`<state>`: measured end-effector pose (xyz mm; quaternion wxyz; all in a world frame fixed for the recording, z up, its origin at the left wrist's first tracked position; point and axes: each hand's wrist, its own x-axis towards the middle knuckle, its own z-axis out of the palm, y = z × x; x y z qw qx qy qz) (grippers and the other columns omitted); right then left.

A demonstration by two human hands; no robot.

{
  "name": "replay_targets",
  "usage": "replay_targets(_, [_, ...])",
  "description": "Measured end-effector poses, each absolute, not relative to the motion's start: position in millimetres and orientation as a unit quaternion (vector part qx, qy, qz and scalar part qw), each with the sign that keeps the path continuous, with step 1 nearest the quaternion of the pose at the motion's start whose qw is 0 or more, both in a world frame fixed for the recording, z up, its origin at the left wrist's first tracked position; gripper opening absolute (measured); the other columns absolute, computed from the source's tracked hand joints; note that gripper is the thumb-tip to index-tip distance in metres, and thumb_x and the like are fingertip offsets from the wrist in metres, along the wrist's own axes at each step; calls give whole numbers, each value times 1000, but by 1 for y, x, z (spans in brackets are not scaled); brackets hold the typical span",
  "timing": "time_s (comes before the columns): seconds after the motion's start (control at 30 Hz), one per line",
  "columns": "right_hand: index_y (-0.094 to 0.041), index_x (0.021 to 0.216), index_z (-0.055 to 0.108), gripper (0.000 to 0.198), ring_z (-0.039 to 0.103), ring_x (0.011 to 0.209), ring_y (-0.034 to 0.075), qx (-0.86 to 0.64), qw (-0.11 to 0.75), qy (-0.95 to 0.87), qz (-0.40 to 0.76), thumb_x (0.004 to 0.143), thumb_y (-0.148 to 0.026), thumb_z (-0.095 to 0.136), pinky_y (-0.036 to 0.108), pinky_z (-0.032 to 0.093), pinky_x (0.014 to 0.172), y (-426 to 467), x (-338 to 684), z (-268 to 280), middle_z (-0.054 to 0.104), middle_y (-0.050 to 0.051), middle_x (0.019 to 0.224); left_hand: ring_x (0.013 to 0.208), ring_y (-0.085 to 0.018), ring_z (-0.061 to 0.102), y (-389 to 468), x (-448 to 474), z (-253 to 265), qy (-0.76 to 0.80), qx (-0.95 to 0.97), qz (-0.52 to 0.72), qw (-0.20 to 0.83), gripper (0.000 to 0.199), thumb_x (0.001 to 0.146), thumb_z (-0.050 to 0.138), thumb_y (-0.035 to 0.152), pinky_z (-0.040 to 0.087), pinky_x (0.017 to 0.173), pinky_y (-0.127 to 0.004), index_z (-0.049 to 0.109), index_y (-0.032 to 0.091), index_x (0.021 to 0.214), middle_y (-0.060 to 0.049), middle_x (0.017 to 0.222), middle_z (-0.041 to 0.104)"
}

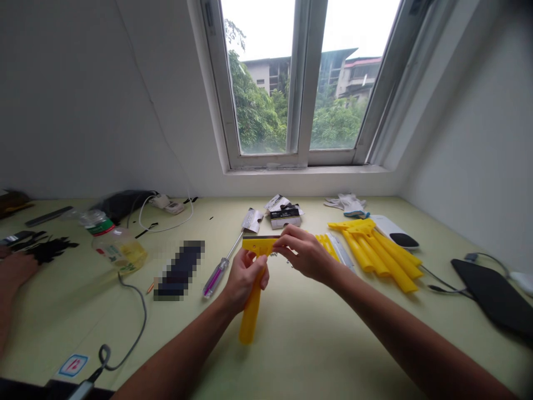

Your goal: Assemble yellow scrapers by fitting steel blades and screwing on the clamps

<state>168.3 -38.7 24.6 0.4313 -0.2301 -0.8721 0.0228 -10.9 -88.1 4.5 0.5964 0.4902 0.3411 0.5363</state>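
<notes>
A yellow T-shaped scraper [250, 316] is held over the table, its handle slanting down toward me. A thin dark blade edge runs along the top of its head. My left hand [245, 278] is closed around the upper handle, thumb in front. The fingers of my right hand [306, 253] pinch the right end of the head; whether a small part is between them is hidden. Behind the right hand lie yellow strips [327, 246] and a clear plastic piece [342, 253]. Tiny metal bits [288, 261] are scattered under that hand. A screwdriver [217, 276] with a clear-purple handle lies left of the scraper.
More yellow scrapers [375, 250] are piled at the right, beside a white device [393, 230] and a dark tablet-like slab [491, 297]. Small boxes [285, 215] and gloves [345, 203] sit at the back. Leftward are a bottle [119, 247], a cable [144, 311] and another person's hand [19, 269].
</notes>
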Motion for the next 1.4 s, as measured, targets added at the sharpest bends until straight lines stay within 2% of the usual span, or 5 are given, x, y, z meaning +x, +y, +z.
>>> replay_targets(0.4, [-21, 114, 51, 47, 59, 84, 15, -316, 423, -725, 443, 78, -44, 69, 28, 54, 67, -23, 170, 14, 54, 4, 100, 42, -5, 43, -88, -12, 6, 311, 497, 523, 618, 28, 82, 64, 33, 35, 44, -19, 51, 15, 99, 6, 61, 51])
replay_targets(0.67, [-17, 94, 62, 11, 61, 80, 17, -346, 385, -836, 183, 89, -22, 53, 34, 52, 71, -12, 135, -5, 64, 7, 90, 43, -5, 45, -56, -50, 24, 349, 390, 662, 537, 27, 74, 69, 27, 37, 45, -18, 47, 20, 89, 9, 60, 48])
replay_targets(0.97, [-21, 110, 62, 25, 66, 86, 25, -176, 42, -981, -72, 85, -21, 59, 38, 53, 68, -15, 19, -16, 66, 5, 107, 43, -5, 45, -38, -91, 39, 370, 340, 713, 489, 32, 64, 72, 18, 37, 42, -17, 47, 20, 84, 8, 62, 52])
replay_targets(1.23, [-16, 118, 51, 26, 63, 85, 19, -116, 119, -979, -121, 94, -12, 40, 33, 52, 72, -20, 60, -2, 64, 10, 104, 43, -4, 44, -48, -89, 53, 338, 371, 718, 482, 28, 68, 71, 19, 38, 43, -18, 49, 20, 87, 8, 66, 49])
replay_targets(1.4, [-19, 114, 49, 29, 67, 92, 19, -177, 424, -886, 57, 87, -11, 55, 32, 57, 75, -31, 123, 27, 66, 11, 111, 42, -3, 44, -54, -85, 56, 309, 377, 730, 478, 26, 72, 68, 19, 37, 42, -18, 47, 20, 86, 8, 69, 48])
